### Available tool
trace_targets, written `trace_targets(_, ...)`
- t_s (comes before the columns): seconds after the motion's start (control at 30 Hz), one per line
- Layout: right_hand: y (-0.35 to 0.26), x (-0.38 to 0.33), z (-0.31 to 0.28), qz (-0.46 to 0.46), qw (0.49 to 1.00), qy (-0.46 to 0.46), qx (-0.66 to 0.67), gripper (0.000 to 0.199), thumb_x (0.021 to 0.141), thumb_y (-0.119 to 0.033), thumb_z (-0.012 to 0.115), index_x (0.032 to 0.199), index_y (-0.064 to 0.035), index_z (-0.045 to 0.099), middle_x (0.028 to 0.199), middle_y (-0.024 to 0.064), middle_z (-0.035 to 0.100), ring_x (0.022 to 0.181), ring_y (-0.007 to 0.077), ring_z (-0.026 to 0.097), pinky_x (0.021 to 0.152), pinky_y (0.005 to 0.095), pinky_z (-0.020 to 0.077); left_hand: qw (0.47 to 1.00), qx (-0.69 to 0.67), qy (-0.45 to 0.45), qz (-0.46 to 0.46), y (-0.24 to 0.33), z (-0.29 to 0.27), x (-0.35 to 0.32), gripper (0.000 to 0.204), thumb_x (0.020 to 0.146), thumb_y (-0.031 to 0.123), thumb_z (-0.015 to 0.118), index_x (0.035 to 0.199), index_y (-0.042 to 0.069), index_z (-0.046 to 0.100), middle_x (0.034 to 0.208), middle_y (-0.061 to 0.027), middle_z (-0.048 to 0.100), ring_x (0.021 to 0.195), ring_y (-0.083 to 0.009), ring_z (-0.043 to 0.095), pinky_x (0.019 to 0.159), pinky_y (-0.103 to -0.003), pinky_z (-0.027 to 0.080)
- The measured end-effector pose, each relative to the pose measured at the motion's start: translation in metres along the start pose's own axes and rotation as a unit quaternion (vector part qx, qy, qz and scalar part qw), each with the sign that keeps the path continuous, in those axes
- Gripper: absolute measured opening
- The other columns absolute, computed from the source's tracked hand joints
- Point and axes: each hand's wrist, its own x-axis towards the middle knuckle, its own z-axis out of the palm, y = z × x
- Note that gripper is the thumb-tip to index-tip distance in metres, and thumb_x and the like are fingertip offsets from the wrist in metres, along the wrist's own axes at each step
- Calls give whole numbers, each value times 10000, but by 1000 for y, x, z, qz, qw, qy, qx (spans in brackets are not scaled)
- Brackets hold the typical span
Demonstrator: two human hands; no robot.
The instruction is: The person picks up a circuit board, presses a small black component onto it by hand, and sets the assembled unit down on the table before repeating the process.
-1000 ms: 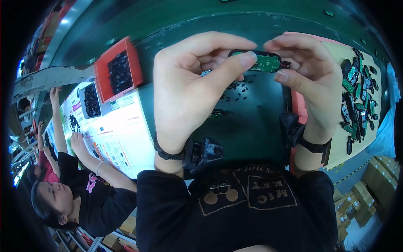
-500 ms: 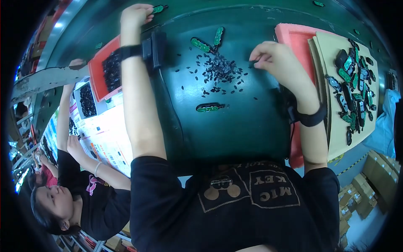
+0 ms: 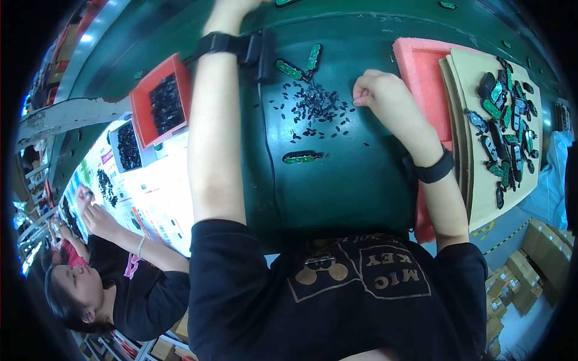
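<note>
Since half a second ago, the left hand (image 3: pixel 236 8) has moved rightward and farther up, so that the upper edge now cuts off its fingers; the right hand (image 3: pixel 380 93) has drawn slightly closer to the pile of small black parts (image 3: pixel 319 103), and the co-worker's hands (image 3: pixel 96 218) have come together above the printed sheets (image 3: pixel 159 188). Whether the left fingers grip anything cannot be told; a green board in a dark housing (image 3: pixel 286 2) shows partly at that same edge, just right of them. The right hand hangs beside the pile, fingers curled and fingertips drawn in to the thumb; whether a small part is pinched there cannot be told. On the green work surface (image 3: pixel 349 192), two more housed boards (image 3: pixel 314 58) form a V at the far side of the pile, and a single housed board (image 3: pixel 300 157) lies on the near side, apart from the scattered parts. To the right, beyond a pink foam tray (image 3: pixel 407 50), a heap of boards and housings (image 3: pixel 516 155) rests on stacked cardboard (image 3: pixel 468 78). To the left, a tilted red bin (image 3: pixel 170 67) holds more black parts.
</note>
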Motion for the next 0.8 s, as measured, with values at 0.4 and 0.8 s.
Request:
trace_targets(0.4, -25, 0, -34, 106, 918, 57, 379, 14, 778, -15, 550, 787, -4, 553, 719, 74, 578, 715, 150, 581, 648, 238, 467, 992, -124, -14, -23, 60, -47, -47, 152, 623, 14, 686, 687, -23, 554, 596, -82, 579, 546, -121, 570, 509, -247, 451)
trace_targets(0.8, -35, -8, -54, 32, 761, 125, 636, 84, 797, 33, 515, 870, 14, 551, 872, 120, 571, 760, 164, 576, 691, 249, 472, 954, -287, -12, 92, 112, -91, -183, 203, 713, -104, 564, 905, -49, 598, 835, -70, 585, 703, -93, 549, 635, -168, 422)
